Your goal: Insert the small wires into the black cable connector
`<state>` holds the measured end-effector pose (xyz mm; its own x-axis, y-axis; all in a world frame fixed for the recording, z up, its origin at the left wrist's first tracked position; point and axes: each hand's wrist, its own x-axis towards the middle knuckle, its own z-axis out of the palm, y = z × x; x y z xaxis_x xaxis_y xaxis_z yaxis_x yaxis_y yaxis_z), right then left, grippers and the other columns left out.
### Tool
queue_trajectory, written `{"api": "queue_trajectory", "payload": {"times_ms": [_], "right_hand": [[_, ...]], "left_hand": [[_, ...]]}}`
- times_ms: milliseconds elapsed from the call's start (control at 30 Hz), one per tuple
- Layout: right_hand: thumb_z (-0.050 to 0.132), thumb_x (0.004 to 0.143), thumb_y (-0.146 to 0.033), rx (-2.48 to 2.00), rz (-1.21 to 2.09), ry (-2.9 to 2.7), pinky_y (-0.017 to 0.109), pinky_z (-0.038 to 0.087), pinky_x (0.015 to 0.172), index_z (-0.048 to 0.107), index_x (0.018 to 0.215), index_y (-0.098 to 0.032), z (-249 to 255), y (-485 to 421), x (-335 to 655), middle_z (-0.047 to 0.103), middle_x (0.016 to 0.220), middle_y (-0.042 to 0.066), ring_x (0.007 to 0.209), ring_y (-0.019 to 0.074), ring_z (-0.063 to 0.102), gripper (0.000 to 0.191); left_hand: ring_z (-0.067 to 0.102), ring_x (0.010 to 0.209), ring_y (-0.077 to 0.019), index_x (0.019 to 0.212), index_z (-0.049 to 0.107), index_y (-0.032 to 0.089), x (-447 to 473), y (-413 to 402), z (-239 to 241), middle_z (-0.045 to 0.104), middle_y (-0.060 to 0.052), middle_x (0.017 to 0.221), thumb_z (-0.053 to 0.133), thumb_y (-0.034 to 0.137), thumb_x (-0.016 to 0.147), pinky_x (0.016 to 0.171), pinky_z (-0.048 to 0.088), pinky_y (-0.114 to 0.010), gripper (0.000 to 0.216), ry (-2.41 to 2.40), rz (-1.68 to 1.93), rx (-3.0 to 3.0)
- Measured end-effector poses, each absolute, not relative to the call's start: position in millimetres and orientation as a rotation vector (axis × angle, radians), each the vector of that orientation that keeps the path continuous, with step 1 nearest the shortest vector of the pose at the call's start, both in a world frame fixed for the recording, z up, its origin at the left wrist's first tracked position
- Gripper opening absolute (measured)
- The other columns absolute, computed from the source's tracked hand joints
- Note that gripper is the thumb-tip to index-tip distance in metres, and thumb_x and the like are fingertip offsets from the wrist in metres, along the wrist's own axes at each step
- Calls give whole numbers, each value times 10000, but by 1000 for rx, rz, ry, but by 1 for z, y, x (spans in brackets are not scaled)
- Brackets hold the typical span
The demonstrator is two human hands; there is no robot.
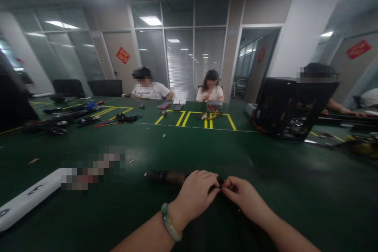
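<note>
A dark tube-shaped thing (174, 177) with a small metal tip at its left end lies across the green table in front of me. My left hand (196, 193), with a green bangle at the wrist, reaches over its right part with fingers bent and closed around it. Just to the right, my right hand (243, 197) is closed in a pinch, its fingertips almost meeting those of the left. A dark bit shows between the fingertips, too small and dim to name. My hands hide the tube's right part.
At left lies a long white box (32, 197), partly blurred out. Tools and cables (124, 118) stretch across the far left. A black open-sided case (292, 106) stands at right. Two people sit opposite, and another person is behind the case. Yellow tape (186, 118) marks the green table (118, 208).
</note>
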<state>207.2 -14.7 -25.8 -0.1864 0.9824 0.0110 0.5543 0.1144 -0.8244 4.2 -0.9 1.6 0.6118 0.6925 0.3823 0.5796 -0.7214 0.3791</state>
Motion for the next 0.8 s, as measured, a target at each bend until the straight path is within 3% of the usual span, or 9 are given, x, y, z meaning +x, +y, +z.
{"api": "queue_trajectory", "payload": {"times_ms": [800], "right_hand": [[611, 843, -287, -1485, 880, -1799, 202, 376, 562, 682, 821, -189, -18, -20, 204, 650, 718, -13, 654, 131, 580, 123]], "left_hand": [[565, 1054, -204, 947, 595, 232, 6, 2, -3, 626, 1, 1140, 604, 134, 839, 942, 420, -382, 146, 1129, 710, 2601]]}}
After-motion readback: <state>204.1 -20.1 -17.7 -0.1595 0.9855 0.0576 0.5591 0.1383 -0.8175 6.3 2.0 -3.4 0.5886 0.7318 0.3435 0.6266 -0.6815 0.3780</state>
